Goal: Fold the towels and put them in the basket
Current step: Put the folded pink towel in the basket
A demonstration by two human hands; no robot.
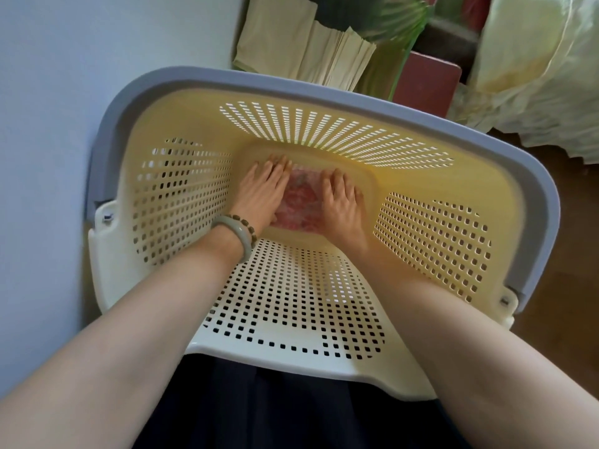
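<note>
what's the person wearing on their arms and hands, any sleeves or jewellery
No sleeves are in view. The wrist of the left hand wears a pale green bangle and, next to it, a bracelet of small brown beads. The right hand and its wrist wear nothing that shows.
</note>
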